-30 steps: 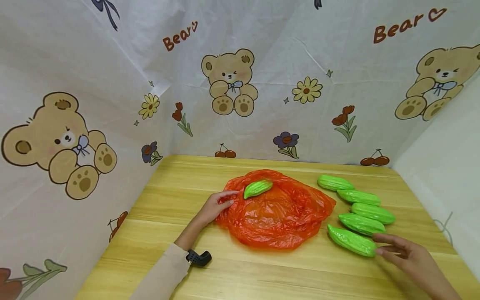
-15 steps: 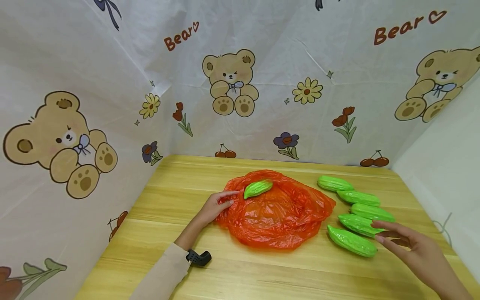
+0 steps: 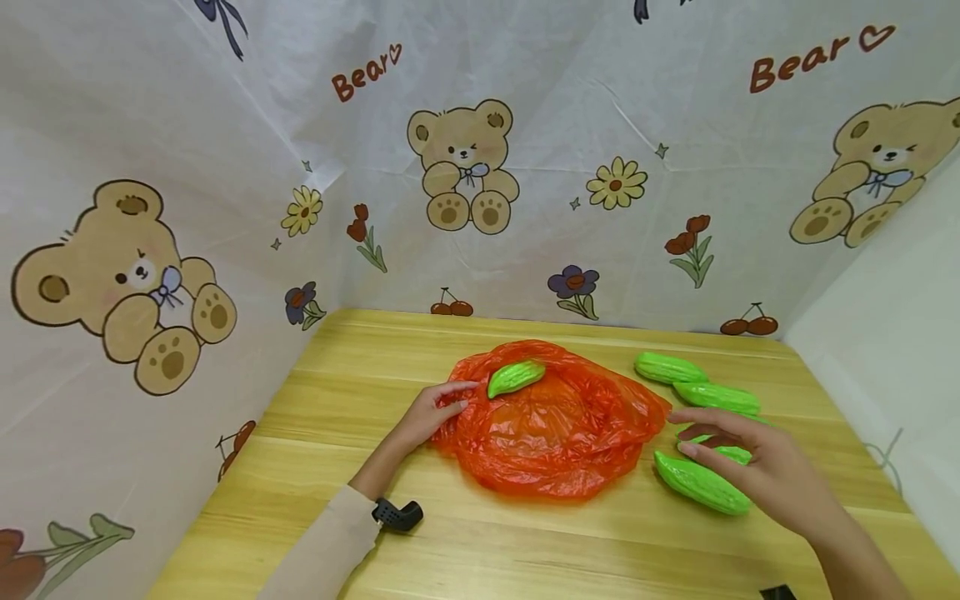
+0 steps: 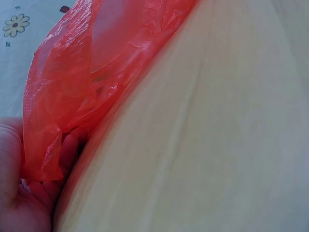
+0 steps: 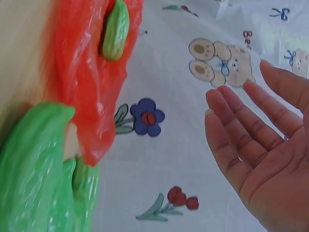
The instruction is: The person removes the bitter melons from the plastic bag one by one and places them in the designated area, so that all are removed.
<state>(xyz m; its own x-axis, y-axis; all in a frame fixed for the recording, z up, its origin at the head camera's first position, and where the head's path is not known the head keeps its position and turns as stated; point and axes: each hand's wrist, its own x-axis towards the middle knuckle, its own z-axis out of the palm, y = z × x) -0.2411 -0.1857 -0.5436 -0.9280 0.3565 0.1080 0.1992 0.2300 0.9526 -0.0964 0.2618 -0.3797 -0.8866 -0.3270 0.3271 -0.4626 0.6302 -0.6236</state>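
A red plastic bag (image 3: 555, 433) lies spread on the table with its mouth open upward. One green bitter melon (image 3: 516, 377) rests on its far left part. My left hand (image 3: 429, 418) holds the bag's left edge; in the left wrist view the film (image 4: 43, 145) passes between thumb and curled fingers. Over the row at the right hovers my right hand (image 3: 757, 467), fingers loosely bent and nothing in them. Beneath it lies the nearest bitter melon (image 3: 697, 483), partly covering none of the bag. The right wrist view shows that palm (image 5: 270, 154) bare.
Several more bitter melons, such as the farthest one (image 3: 670, 367), line the right of the wooden table (image 3: 525, 550); my right hand hides some. A bear-print cloth (image 3: 555, 125) walls the back and left. A thin cord (image 3: 888, 454) hangs at right.
My right hand has risen from beside the nearest bitter melon and moved left over the row, toward the bag. My left hand and the bag have stayed in place.
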